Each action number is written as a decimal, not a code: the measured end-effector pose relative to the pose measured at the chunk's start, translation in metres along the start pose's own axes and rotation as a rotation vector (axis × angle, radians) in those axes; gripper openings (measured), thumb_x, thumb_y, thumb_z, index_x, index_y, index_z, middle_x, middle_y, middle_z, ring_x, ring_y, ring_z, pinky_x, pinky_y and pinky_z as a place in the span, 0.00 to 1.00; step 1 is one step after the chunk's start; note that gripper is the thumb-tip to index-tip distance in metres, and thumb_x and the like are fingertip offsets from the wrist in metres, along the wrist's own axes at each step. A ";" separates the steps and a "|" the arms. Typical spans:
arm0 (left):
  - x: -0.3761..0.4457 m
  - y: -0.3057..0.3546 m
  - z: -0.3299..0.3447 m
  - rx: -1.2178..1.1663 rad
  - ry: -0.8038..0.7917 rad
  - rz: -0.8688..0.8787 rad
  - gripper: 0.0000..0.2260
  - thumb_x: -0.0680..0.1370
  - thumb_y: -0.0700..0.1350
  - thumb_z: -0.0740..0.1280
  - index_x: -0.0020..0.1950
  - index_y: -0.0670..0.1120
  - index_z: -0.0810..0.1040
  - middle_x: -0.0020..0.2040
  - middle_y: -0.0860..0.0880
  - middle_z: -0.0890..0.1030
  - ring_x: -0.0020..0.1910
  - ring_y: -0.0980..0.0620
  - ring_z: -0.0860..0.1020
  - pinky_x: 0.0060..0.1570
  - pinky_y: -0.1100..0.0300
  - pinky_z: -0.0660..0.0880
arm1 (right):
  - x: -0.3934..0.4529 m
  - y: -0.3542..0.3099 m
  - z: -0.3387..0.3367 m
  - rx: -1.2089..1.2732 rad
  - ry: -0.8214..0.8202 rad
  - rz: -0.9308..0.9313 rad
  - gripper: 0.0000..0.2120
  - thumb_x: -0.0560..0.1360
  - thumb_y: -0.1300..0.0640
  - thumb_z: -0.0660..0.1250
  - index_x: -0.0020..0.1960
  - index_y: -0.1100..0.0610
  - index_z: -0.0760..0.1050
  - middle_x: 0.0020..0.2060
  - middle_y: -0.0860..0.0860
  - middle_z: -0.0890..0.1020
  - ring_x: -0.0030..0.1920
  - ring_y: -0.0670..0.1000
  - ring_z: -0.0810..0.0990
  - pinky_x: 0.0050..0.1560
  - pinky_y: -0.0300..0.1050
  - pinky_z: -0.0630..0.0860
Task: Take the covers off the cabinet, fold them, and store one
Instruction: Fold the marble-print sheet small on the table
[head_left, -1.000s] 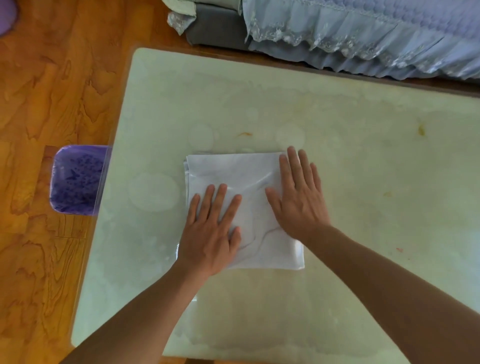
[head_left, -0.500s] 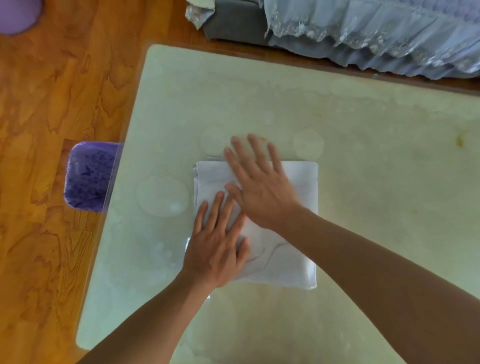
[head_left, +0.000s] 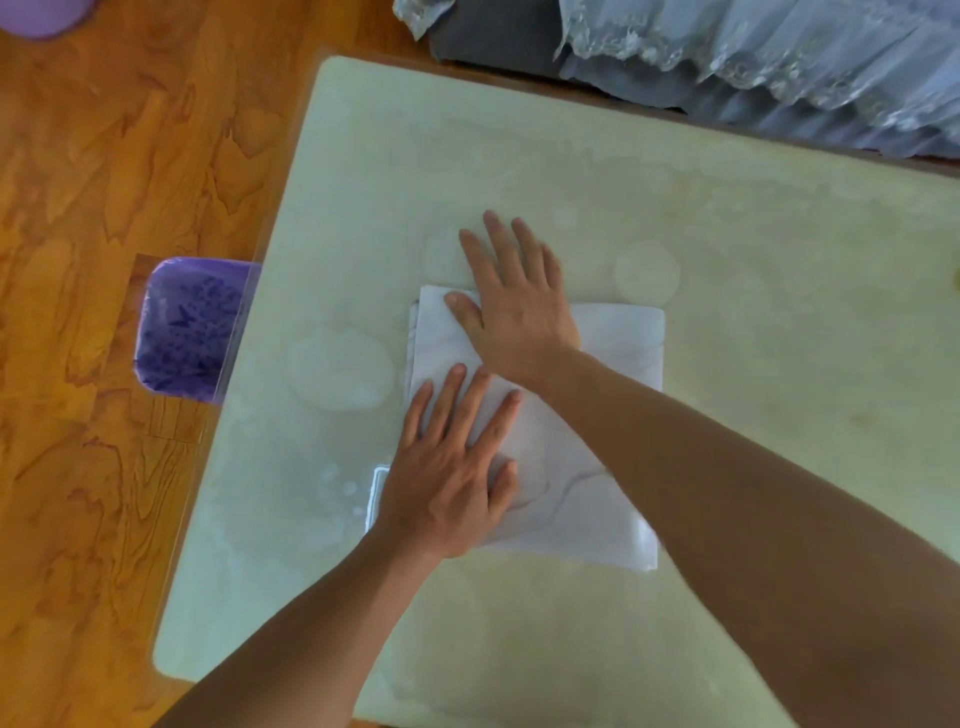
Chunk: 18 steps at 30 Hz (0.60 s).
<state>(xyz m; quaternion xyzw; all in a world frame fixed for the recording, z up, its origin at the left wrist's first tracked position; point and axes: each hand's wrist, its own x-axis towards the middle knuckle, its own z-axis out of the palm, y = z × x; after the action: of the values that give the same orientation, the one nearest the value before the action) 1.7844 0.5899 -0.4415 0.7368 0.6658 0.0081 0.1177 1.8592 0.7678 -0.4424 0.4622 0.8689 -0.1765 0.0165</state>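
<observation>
Here the folded white cover (head_left: 597, 415) lies flat on the pale table (head_left: 727, 234). The left hand (head_left: 447, 483) presses its near-left part with straight, spread fingers; the right hand (head_left: 519, 306), also flat, overhangs its far-left edge, fingertips on the table.

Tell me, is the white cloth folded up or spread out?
Folded. The white cloth is a small neat rectangle with stacked edges at its left side.
</observation>
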 end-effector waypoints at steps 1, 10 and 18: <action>0.001 -0.001 0.000 0.005 0.005 0.002 0.31 0.78 0.55 0.62 0.81 0.50 0.63 0.82 0.41 0.58 0.82 0.39 0.53 0.77 0.38 0.53 | -0.008 0.006 -0.006 0.074 0.056 -0.067 0.30 0.82 0.45 0.55 0.80 0.55 0.57 0.81 0.58 0.54 0.80 0.62 0.51 0.76 0.64 0.54; -0.007 0.004 0.005 0.062 -0.027 0.006 0.30 0.81 0.55 0.57 0.82 0.49 0.60 0.83 0.40 0.54 0.82 0.39 0.50 0.78 0.37 0.51 | -0.245 0.067 -0.009 -0.196 -0.136 -0.339 0.42 0.77 0.33 0.61 0.79 0.61 0.61 0.78 0.61 0.60 0.79 0.63 0.57 0.77 0.62 0.56; -0.005 -0.049 -0.022 -0.157 -0.270 0.276 0.33 0.79 0.64 0.56 0.80 0.47 0.60 0.84 0.46 0.45 0.82 0.51 0.40 0.80 0.51 0.42 | -0.218 0.123 -0.018 -0.378 -0.100 -0.756 0.37 0.81 0.35 0.57 0.77 0.64 0.64 0.75 0.66 0.64 0.75 0.66 0.66 0.72 0.65 0.65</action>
<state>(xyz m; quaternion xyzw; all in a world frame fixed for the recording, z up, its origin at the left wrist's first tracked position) 1.7325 0.5928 -0.4282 0.8040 0.5338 -0.0229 0.2609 2.0861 0.6621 -0.4198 0.0907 0.9924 -0.0301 0.0771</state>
